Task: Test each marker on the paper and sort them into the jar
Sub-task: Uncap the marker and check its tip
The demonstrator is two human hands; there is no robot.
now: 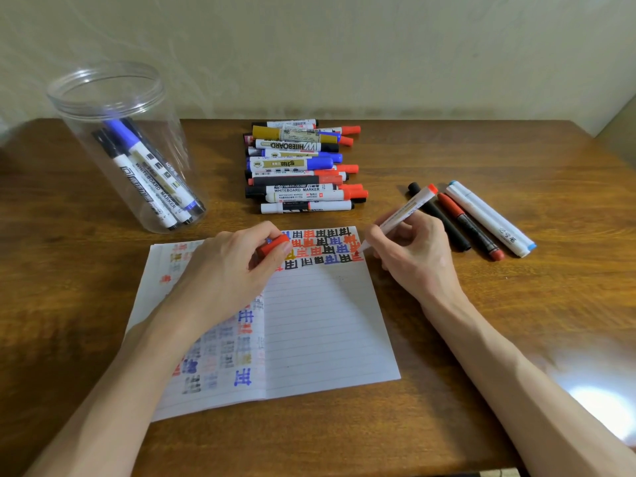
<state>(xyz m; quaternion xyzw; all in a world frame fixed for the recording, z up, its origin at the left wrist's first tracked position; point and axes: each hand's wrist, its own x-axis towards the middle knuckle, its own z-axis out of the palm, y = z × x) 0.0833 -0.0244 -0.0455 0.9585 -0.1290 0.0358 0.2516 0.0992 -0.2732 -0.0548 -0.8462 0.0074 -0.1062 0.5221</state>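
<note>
Right grip [413, 259]: is pinching a white marker [402, 216] with a red end, its red tip touching the lined paper [327, 321] near the top right corner.
Left grip [234, 266]: is holding the red cap [273, 245] and resting on the paper.
Jar [74, 115]: is standing clear at the desk's [447, 373] left.

Desk in a home or small office; cannot tell which. Dark wooden table [69, 304] set against a plain cream wall [378, 46] on the far side. Lined notebook [327, 321] near; pile of markers [299, 166] far centre; clear jar [165, 142] far left.
</note>
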